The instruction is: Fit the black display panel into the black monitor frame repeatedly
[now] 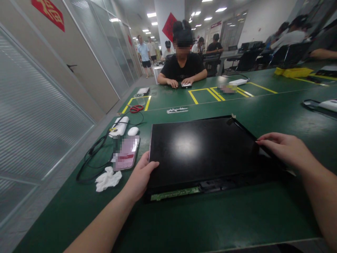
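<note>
A dark, glossy LCD panel (195, 147) lies in front of me, set in a black cover (244, 131) whose edges show at the back and right. Along its near edge runs a green circuit board strip (175, 193). My left hand (140, 174) is closed on the panel's left edge, thumb on top and fingers out of sight beneath. At the opposite side, my right hand (285, 149) pinches the right rim of the black cover between thumb and fingertips. How far the panel is raised from the cover I cannot tell.
Left of the panel lie a phone (126, 153), crumpled tissue (107, 179), a white case (133, 131), a white power bank (119, 126) with black cable, and red-handled scissors (136, 109). Beyond are thin metallic strips (177, 110). A person (183, 65) sits across the green table (210, 221).
</note>
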`<act>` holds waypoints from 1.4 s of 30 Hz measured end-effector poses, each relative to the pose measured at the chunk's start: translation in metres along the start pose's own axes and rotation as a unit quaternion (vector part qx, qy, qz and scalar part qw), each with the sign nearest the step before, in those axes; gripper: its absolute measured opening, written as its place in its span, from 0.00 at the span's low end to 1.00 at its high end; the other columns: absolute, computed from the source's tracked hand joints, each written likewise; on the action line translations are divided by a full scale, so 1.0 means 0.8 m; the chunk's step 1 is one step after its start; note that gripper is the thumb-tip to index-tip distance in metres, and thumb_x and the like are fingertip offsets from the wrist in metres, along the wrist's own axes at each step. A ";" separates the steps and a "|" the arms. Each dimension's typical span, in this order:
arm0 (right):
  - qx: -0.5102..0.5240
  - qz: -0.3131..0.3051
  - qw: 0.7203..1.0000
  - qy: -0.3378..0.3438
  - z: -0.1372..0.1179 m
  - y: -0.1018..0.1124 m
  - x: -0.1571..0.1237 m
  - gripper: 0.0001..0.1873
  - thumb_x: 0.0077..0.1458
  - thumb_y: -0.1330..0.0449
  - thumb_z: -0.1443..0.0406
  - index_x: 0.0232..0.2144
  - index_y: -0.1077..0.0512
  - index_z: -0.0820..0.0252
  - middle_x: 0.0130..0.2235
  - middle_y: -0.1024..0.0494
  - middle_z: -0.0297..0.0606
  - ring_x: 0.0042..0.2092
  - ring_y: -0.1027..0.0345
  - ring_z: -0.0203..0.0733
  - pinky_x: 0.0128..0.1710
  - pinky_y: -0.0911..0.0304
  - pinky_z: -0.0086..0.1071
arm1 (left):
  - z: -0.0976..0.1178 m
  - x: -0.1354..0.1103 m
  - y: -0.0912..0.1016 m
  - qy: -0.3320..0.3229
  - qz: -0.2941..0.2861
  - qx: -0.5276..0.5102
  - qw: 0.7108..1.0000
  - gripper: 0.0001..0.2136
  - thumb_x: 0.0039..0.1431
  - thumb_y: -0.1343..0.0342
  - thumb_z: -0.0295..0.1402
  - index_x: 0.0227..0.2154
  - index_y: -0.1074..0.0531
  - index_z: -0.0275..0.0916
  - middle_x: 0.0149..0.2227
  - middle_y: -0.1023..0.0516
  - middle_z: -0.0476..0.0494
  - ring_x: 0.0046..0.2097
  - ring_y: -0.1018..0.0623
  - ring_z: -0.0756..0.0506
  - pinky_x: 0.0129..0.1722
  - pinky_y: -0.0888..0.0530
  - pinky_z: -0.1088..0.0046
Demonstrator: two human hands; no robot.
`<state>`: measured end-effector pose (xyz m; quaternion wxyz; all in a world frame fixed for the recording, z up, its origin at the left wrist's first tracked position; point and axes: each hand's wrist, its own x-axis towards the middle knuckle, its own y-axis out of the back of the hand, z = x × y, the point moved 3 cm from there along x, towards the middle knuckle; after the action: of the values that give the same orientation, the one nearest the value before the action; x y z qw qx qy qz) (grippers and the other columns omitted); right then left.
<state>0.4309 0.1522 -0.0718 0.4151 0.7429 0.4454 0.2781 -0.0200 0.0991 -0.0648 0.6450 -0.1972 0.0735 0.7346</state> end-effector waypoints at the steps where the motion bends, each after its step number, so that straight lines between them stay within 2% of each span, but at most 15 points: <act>1: -0.001 0.000 1.000 0.001 0.000 -0.001 0.000 0.12 0.43 0.39 0.53 0.27 0.21 0.51 0.28 0.21 0.38 0.33 0.28 0.49 0.33 0.37 0.40 | 0.000 0.000 0.000 0.000 -0.002 -0.002 1.000 0.25 0.43 0.37 0.28 0.48 0.28 0.42 0.36 0.18 0.45 0.37 0.17 0.37 0.28 0.25 0.69; 11: -0.010 -0.009 1.000 -0.005 0.003 -0.002 0.001 0.13 0.43 0.39 0.52 0.27 0.21 0.50 0.27 0.22 0.37 0.32 0.29 0.49 0.35 0.38 0.40 | -0.005 0.003 0.003 -0.015 -0.008 0.001 1.000 0.24 0.45 0.37 0.28 0.49 0.28 0.42 0.37 0.17 0.45 0.37 0.17 0.38 0.30 0.23 0.67; 16: -0.019 -0.011 1.000 0.002 0.000 -0.002 -0.002 0.13 0.44 0.40 0.52 0.28 0.20 0.50 0.28 0.21 0.37 0.33 0.29 0.49 0.37 0.38 0.41 | -0.006 0.003 0.004 -0.019 -0.008 0.009 1.000 0.23 0.46 0.38 0.28 0.49 0.28 0.42 0.39 0.17 0.44 0.40 0.17 0.38 0.33 0.23 0.67; 21: -0.021 -0.009 1.000 0.010 0.002 -0.002 0.000 0.14 0.43 0.40 0.52 0.28 0.20 0.51 0.28 0.21 0.38 0.33 0.28 0.49 0.36 0.37 0.41 | -0.010 0.006 0.006 -0.031 -0.012 0.002 0.999 0.25 0.47 0.37 0.28 0.51 0.28 0.41 0.43 0.17 0.44 0.47 0.18 0.37 0.45 0.23 0.63; 24: -0.025 -0.013 1.000 0.006 0.003 -0.003 0.002 0.16 0.43 0.41 0.51 0.29 0.20 0.50 0.29 0.21 0.37 0.33 0.28 0.49 0.36 0.37 0.41 | -0.013 0.008 0.007 -0.048 -0.030 0.000 0.998 0.25 0.49 0.38 0.28 0.53 0.28 0.41 0.46 0.17 0.44 0.53 0.20 0.37 0.55 0.27 0.61; 26: -0.033 -0.015 0.999 -0.001 0.002 -0.002 0.001 0.18 0.42 0.42 0.50 0.29 0.20 0.50 0.29 0.21 0.37 0.33 0.29 0.49 0.36 0.37 0.40 | -0.014 0.010 0.008 -0.058 -0.043 0.002 0.997 0.26 0.50 0.38 0.28 0.55 0.29 0.41 0.48 0.18 0.45 0.56 0.22 0.38 0.59 0.30 0.60; 35: -0.038 -0.010 0.999 0.006 -0.002 0.000 -0.002 0.21 0.40 0.44 0.48 0.29 0.20 0.51 0.28 0.22 0.38 0.33 0.30 0.49 0.36 0.38 0.40 | -0.012 0.009 0.007 -0.056 -0.046 0.017 0.997 0.26 0.50 0.39 0.29 0.56 0.30 0.41 0.49 0.18 0.44 0.55 0.22 0.36 0.59 0.29 0.57; 42: -0.042 -0.023 0.999 -0.001 -0.004 0.002 -0.002 0.20 0.40 0.44 0.49 0.29 0.21 0.51 0.30 0.21 0.38 0.35 0.29 0.49 0.37 0.38 0.40 | -0.009 0.009 0.003 -0.070 -0.078 -0.018 0.994 0.34 0.51 0.39 0.26 0.63 0.36 0.44 0.52 0.19 0.43 0.58 0.23 0.35 0.55 0.25 0.59</act>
<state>0.4281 0.1514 -0.0689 0.4524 0.7147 0.4502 0.2863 -0.0220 0.1029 -0.0743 0.7001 -0.1620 -0.0001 0.6954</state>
